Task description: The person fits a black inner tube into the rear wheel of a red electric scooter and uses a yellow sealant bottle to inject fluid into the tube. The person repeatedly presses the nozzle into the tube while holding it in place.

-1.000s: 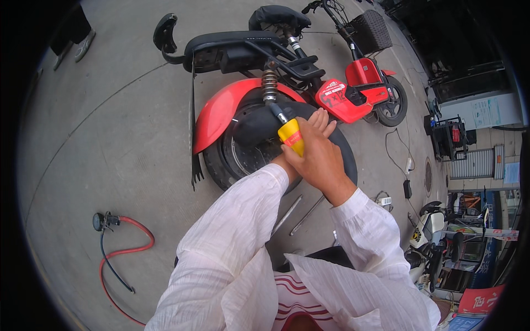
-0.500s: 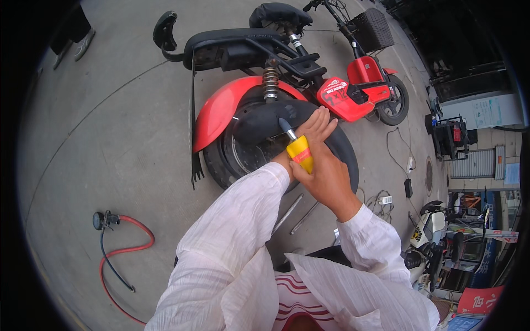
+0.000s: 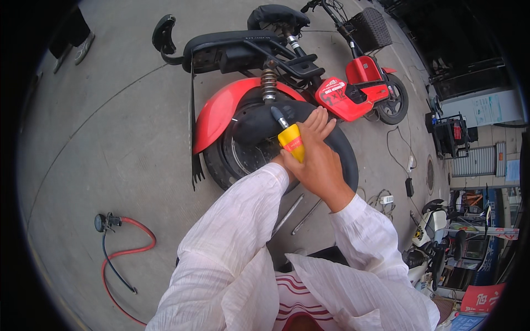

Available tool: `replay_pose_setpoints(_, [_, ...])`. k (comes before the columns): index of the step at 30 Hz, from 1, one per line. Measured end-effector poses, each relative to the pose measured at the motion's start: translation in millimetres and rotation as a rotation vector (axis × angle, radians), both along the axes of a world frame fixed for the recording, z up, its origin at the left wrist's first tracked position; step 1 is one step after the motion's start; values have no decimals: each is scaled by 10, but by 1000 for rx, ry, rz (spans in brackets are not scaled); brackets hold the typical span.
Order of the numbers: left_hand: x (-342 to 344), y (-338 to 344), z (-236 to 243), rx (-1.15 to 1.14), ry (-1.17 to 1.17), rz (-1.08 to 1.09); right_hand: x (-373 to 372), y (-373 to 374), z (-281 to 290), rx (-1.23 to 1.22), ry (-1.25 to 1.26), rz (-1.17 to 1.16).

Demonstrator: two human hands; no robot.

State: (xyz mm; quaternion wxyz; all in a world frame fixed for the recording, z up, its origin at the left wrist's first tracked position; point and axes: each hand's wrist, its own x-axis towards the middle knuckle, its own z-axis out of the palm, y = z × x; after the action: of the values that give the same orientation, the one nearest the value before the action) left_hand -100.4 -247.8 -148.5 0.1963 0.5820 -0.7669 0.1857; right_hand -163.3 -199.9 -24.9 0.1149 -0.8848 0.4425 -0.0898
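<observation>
My right hand (image 3: 320,163) is closed round a yellow hand-held grinder (image 3: 291,142) with a dark, pointed tip. The tip points up and away, over a black inner tube (image 3: 251,126) that bulges out across a scooter wheel (image 3: 218,160). My left hand (image 3: 318,119) lies on the tube beneath the right one, its visible fingers stretched out; its palm and thumb are hidden. The wheel belongs to a red electric scooter (image 3: 221,113) with a black seat and a coil spring. I cannot tell whether the tip touches the tube.
A pressure gauge (image 3: 100,222) with a red hose (image 3: 146,234) lies on the ground at left. Metal rods (image 3: 306,217) rest below the wheel. Cables and a white power strip (image 3: 386,199) are at right, near another red scooter (image 3: 367,83). A person's feet (image 3: 83,48) show far left.
My right hand has shifted slightly left and up with the grinder, and its tip now sits further left over the tube. The left hand stays nearly in place.
</observation>
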Motion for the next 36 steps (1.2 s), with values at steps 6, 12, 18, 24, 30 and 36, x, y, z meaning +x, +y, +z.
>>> replay_pose_setpoints(6, [-84, -23, -52, -19, 15, 20, 87, -100, 63, -6, 56, -17])
replay_pose_setpoints(12, [-88, -50, -72, -36, 42, 60, 36, -111, 65, -11, 27, -26])
replay_pose_setpoints(18, [-2, 18, 106, 21, -76, 47, -61, 55, 120, 98, 18, -35])
replay_pose_setpoints(24, [-40, -18, 62, -15, -26, 44, -57, 8, 96, 107, 27, -123])
replay_pose_setpoints(30, [-18, -61, -29, -46, -83, 3, -204, 154, -39, 74, -23, -69])
replay_pose_setpoints(36, [-45, -142, -60, -44, 2, 0, -246, 141, -49, 78, 14, -69])
